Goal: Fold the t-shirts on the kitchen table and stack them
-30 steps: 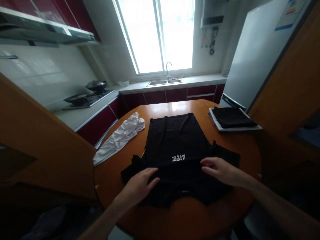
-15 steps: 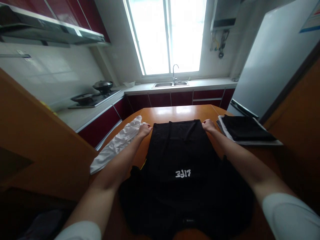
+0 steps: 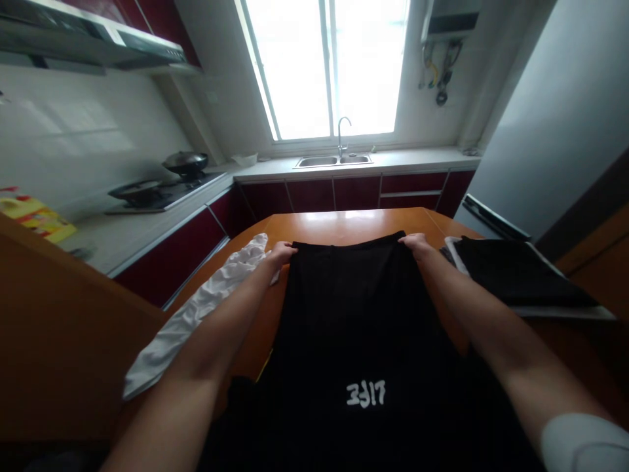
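here, left hand [image 3: 283,252] and right hand [image 3: 414,243] pinch a black, white-lettered shirt [image 3: 351,314], perhaps faintly creased.

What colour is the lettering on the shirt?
White lettering on a black shirt; it shows best in the head view.

Glossy brown table [image 3: 339,224], black shirt [image 3: 354,321] across its middle, crumpled white cloth [image 3: 209,298] at left, folded stack [image 3: 521,272] at right
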Demonstrator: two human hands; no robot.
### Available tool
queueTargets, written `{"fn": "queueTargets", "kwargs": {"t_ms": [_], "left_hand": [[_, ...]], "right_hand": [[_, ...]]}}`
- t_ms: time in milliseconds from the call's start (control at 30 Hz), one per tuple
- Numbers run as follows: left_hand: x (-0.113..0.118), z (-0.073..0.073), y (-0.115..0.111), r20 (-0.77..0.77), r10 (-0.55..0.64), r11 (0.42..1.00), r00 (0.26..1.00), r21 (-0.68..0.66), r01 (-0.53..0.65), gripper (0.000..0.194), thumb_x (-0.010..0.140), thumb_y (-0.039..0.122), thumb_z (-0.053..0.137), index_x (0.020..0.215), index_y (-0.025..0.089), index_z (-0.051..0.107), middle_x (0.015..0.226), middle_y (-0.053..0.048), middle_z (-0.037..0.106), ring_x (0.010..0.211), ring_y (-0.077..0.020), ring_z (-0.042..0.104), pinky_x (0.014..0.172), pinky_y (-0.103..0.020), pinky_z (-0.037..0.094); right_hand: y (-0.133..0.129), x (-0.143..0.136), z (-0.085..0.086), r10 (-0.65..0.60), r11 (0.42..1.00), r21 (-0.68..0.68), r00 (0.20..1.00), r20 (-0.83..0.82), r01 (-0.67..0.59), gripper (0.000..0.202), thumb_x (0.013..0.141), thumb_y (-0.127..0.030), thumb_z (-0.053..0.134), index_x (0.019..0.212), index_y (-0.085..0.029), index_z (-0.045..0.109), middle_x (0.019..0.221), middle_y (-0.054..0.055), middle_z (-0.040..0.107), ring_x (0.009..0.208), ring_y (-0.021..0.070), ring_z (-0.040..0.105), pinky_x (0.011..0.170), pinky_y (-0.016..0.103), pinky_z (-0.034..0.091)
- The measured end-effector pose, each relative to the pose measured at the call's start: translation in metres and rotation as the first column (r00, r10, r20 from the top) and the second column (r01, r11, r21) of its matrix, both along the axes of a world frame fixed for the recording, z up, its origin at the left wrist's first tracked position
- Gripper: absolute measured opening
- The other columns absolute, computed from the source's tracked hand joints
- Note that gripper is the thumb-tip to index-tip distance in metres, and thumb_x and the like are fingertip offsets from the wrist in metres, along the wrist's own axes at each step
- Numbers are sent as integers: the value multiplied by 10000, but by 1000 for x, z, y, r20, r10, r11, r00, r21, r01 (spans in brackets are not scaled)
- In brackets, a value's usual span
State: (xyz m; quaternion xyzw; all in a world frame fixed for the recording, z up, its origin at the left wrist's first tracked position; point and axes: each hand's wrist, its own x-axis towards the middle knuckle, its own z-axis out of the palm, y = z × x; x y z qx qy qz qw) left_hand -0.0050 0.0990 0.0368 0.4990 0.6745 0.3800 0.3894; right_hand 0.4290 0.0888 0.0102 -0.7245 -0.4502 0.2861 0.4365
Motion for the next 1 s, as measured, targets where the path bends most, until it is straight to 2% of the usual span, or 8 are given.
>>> {"fn": "queueTargets", "kwargs": {"t_ms": [133,200,300,500,633,767,867,1000], "left_hand": [[-7,8,2,75,10,1000,997,-1,-10,379,691,350,892,898,105,688,656,-46,667,603,-155,659,610,-271,555],[-6,7,1,86,14,1000,996,5,-14,379,708,360,887,919,109,696,664,-49,676,599,-148,656,603,-263,555],[0,-1,3,54,34,999,998,12,-35,358,729,352,877,925,114,693,655,-44,671,574,-141,645,582,-256,547],[5,-18,22,-135,119,991,984,76,-109,303,794,349,803,944,123,668,720,-72,694,642,-179,677,625,-282,547],[7,-22,33,-335,163,980,928,162,-114,173,857,278,673,955,136,662,892,-133,716,899,-271,698,790,-355,544],[18,-25,27,-501,124,956,857,291,32,239,895,208,559,1109,138,636,1152,-182,661,1149,-310,610,991,-411,464],[26,-31,16,-600,-48,919,799,288,271,227,910,260,560,1095,189,672,1140,-122,672,1144,-274,604,1036,-390,440],[28,-36,10,-697,-218,851,683,207,483,285,893,352,624,1151,254,700,1267,-72,650,1248,-275,542,1107,-425,384]], "right_hand": [[0,15,4,-54,997,-67,991,-119,46,330,923,-320,696,1179,-121,634,991,94,709,818,192,685,694,334,594],[0,17,3,-74,996,-58,988,-135,67,317,858,-290,763,1089,-101,658,790,66,708,658,169,662,570,278,563],[3,15,-2,-103,994,-37,988,-115,100,320,792,-275,809,1015,-91,673,690,41,687,583,154,638,524,251,536],[19,19,-11,-139,990,-24,986,92,142,167,805,-248,732,887,-103,712,784,101,725,743,202,693,698,272,559],[25,19,-14,-116,990,-43,951,286,133,154,823,-280,682,832,-133,726,937,176,729,961,299,683,891,390,521],[23,6,-14,-126,990,5,889,440,137,304,911,-330,556,1079,-118,695,1182,228,651,1148,343,581,989,462,446],[17,-3,-17,35,997,29,797,603,-66,348,973,-331,436,1136,-142,679,1238,194,622,1210,306,520,1033,410,404],[8,-7,-24,250,954,-57,676,693,-295,363,960,-393,511,1211,-190,678,1313,131,621,1243,285,506,1075,404,375]]}}
